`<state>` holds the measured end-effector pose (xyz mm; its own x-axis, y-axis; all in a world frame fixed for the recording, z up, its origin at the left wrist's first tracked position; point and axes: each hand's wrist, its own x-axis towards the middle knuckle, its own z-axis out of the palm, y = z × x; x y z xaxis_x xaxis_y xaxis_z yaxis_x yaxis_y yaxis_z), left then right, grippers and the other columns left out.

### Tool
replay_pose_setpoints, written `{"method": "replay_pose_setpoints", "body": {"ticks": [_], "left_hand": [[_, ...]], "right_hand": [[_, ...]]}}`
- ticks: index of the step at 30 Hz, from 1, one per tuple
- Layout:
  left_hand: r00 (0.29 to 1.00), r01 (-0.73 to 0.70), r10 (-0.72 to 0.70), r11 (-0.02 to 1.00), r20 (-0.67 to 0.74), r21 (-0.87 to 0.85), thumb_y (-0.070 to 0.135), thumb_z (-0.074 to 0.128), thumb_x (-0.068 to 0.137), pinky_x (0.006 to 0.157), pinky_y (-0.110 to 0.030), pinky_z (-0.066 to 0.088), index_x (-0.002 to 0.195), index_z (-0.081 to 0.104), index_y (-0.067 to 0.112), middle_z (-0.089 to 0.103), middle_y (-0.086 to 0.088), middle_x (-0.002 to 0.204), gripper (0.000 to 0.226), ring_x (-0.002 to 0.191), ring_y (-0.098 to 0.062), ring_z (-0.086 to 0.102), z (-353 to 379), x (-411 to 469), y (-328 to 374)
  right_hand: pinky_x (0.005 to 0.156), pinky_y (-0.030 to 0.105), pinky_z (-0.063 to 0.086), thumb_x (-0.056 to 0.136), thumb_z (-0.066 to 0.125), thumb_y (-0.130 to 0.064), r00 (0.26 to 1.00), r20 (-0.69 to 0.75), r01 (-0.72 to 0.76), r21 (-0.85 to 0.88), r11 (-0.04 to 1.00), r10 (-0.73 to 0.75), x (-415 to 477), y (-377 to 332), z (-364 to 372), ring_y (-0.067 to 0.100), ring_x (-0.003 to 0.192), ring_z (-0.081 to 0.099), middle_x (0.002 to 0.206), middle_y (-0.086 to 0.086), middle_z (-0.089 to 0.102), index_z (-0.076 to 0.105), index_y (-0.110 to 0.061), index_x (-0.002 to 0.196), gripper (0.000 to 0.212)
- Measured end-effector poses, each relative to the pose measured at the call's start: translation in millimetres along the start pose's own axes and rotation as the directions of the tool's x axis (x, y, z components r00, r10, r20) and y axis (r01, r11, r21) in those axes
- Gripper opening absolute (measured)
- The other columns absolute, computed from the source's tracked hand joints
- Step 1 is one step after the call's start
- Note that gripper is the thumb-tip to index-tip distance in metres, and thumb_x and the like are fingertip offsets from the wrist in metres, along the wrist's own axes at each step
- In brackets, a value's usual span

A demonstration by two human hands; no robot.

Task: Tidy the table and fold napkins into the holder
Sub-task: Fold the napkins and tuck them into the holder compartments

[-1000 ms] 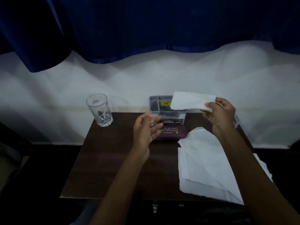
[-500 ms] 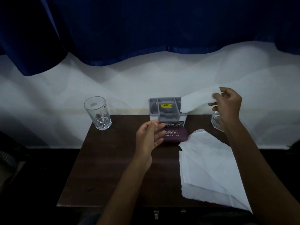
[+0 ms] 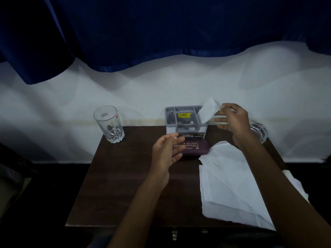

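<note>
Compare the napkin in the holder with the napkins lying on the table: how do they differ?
The napkin in the holder is folded small and stands tilted in the right compartment of the grey holder; the napkins on the table lie flat, spread wide and overlapping. The first sits at the far edge by the open right hand; the others lie near, partly under the right forearm. Both are plain white.

The table's (image 3: 125,185) left half lies bare; spectacle case (image 3: 196,148) and loose napkins (image 3: 231,185) crowd the right.
</note>
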<state>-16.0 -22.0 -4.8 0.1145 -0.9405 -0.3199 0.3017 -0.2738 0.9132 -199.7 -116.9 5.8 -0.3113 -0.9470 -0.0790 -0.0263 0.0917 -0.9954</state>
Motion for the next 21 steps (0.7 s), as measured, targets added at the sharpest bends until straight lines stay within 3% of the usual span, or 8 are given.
{"method": "replay_pose_setpoints", "body": {"ticks": [2,6,8,10,14,18,21], "left_hand": [[1.000,0.005,-0.005,1.000,0.001,0.003,0.014,0.045,0.092,0.069,-0.024,0.050,0.102,0.061,0.017,0.072,0.003,0.092,0.019,0.075,-0.010,0.066,0,0,0],[1.000,0.011,-0.011,1.000,-0.004,-0.001,0.014,0.046,0.092,0.069,-0.024,0.050,0.098,0.062,0.019,0.073,0.003,0.090,0.018,0.074,-0.010,0.066,0,0,0],[1.000,0.013,-0.013,1.000,-0.004,-0.002,0.014,0.046,0.092,0.069,-0.024,0.050,0.097,0.062,0.019,0.072,0.003,0.090,0.017,0.075,-0.010,0.066,0,0,0],[1.000,0.016,-0.016,1.000,-0.005,0.003,0.013,0.045,0.093,0.069,-0.025,0.050,0.098,0.061,0.019,0.072,0.003,0.090,0.017,0.075,-0.011,0.066,1,-1,0],[1.000,0.020,-0.020,1.000,-0.011,0.005,0.013,0.045,0.093,0.069,-0.024,0.049,0.095,0.061,0.020,0.071,0.003,0.089,0.018,0.075,-0.010,0.066,0,-1,0],[1.000,0.022,-0.022,1.000,-0.011,0.011,0.015,0.045,0.094,0.069,-0.025,0.050,0.093,0.062,0.021,0.072,0.003,0.091,0.018,0.077,-0.011,0.066,1,-1,0],[0.999,0.033,-0.033,0.999,-0.004,0.011,0.015,0.045,0.093,0.070,-0.025,0.050,0.094,0.062,0.020,0.073,0.003,0.092,0.019,0.077,-0.011,0.067,1,-2,-1]], "right_hand": [[0.055,0.027,0.048,0.089,0.055,-0.025,1.000,-0.027,-0.001,-0.057,0.998,-0.001,0,5,1,0.019,0.065,0.061,0.083,0.007,0.065,0.060,-0.009,0.101,0.020],[0.045,0.022,0.042,0.076,0.069,-0.047,0.999,-0.039,-0.037,-0.199,0.979,0.030,-2,15,8,0.016,0.049,0.053,0.064,0.005,0.060,0.060,-0.008,0.077,0.040],[0.044,0.021,0.039,0.075,0.072,-0.040,1.000,-0.012,-0.008,-0.260,0.966,0.005,-3,22,13,0.016,0.048,0.049,0.061,0.006,0.058,0.057,-0.011,0.064,0.035],[0.052,0.026,0.040,0.079,0.070,-0.027,0.999,-0.011,0.048,-0.275,0.960,-0.053,-2,28,16,0.019,0.055,0.050,0.064,0.008,0.059,0.055,-0.014,0.059,0.028],[0.063,0.034,0.045,0.078,0.070,-0.028,0.989,-0.099,0.078,-0.284,0.956,-0.110,2,30,18,0.024,0.063,0.058,0.059,-0.002,0.058,0.052,-0.021,0.055,0.030],[0.068,0.036,0.050,0.073,0.075,-0.037,0.992,-0.099,0.051,-0.281,0.958,-0.082,2,34,21,0.023,0.070,0.061,0.077,0.006,0.065,0.062,-0.012,0.076,0.028],[0.062,0.032,0.043,0.080,0.069,-0.022,0.982,-0.090,0.133,-0.294,0.946,-0.166,1,36,26,0.018,0.056,0.050,0.059,0.006,0.057,0.063,-0.004,0.067,0.024]]}}
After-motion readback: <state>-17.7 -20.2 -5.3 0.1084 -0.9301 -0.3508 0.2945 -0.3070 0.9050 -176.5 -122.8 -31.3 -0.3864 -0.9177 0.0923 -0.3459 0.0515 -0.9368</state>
